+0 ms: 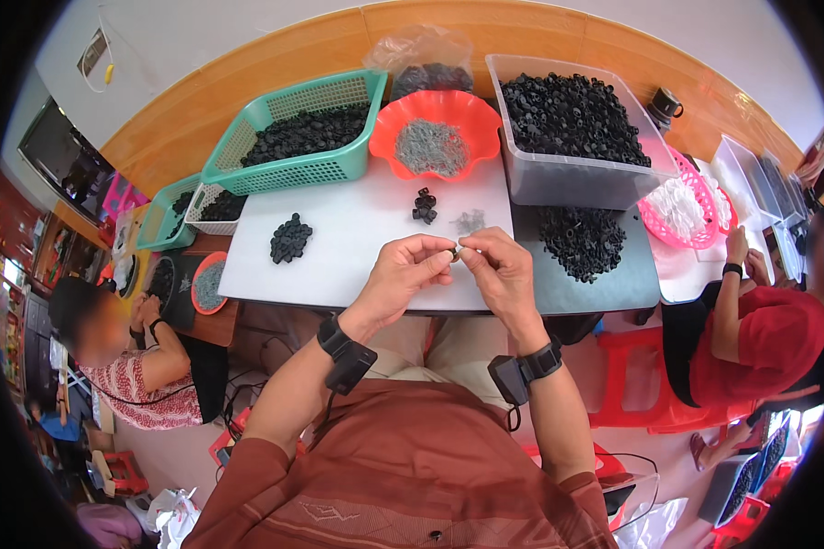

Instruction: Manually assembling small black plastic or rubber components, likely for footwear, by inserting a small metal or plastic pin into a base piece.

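A seated person pinches one small black part [454, 251] between both hands, the left hand [405, 274] and right hand [496, 267] meeting fingertip to fingertip, fingers closed on it. It sits above the near edge of the white table [357, 265]. Bare tabletop lies just ahead, before a small black cluster [424, 205] and the orange bowl [438, 137].

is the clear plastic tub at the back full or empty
Nearly full. The clear tub holds small black parts heaped close to its rim, with more of them visible through its front wall.
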Motion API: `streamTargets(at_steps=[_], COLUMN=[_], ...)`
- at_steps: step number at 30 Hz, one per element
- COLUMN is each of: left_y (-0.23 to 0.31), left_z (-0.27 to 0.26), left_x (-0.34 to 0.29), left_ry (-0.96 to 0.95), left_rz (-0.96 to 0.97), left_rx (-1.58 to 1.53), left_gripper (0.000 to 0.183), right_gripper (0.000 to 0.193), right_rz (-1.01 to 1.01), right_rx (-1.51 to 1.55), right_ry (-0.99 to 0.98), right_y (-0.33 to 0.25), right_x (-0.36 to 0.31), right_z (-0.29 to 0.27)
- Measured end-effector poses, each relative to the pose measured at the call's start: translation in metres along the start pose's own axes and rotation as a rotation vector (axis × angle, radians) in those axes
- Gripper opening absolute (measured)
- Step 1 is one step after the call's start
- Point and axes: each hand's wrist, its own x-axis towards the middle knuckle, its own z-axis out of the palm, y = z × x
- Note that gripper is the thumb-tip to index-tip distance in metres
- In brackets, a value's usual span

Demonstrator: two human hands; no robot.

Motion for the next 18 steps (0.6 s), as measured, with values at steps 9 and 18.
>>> streamTargets(at_steps=[9, 18], left_y=[-0.006, -0.003], left_z=[0.001, -0.002], left_x=[0.000, -0.002], left_ry=[0.019, 0.059], left_rz=[-0.023, -0.076], left_rx=[-0.131, -0.284], left_gripper=[0.022, 0.016], right_gripper=[0.012, 0.027], right_rz=[-0.021, 0.021], right_rx=[-0.080, -0.127], right_ry=[-0.019, -0.118], right_y=[-0.008, -0.017], right_x=[0.000, -0.002], right_z=[0.002, 0.002])
